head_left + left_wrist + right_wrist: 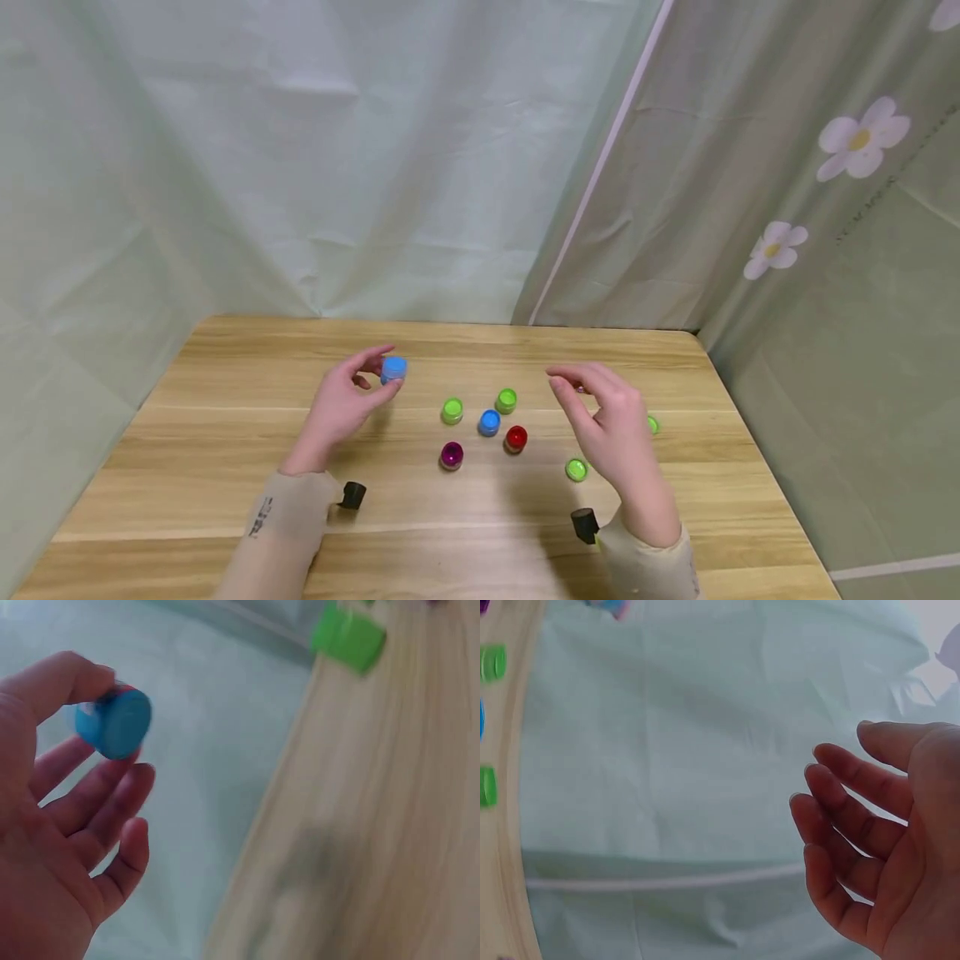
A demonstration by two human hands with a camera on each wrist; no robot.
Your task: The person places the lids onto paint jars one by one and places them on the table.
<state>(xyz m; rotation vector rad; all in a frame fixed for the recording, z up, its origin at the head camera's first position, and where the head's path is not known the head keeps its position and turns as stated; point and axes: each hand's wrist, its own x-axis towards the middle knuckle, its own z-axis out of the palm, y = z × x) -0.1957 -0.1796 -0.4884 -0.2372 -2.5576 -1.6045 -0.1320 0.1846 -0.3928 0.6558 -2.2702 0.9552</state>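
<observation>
A blue cap (393,368), green caps (452,410), a red cap (516,437), a magenta cap (452,455), and a flower-patterned curtain (862,137).

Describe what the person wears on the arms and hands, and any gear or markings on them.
Both hands are bare: left hand, right hand. Each forearm is covered by a close-fitting beige sleeve that ends at the wrist. The left sleeve bears dark printed lettering, too small to read. A small black camera unit sits at each wrist: left, right. No rings, watch or cables show.

Soft even light on my head view, faint shadows under my hands, left wrist view motion-blurred, table (225,467) glare-free.
</observation>
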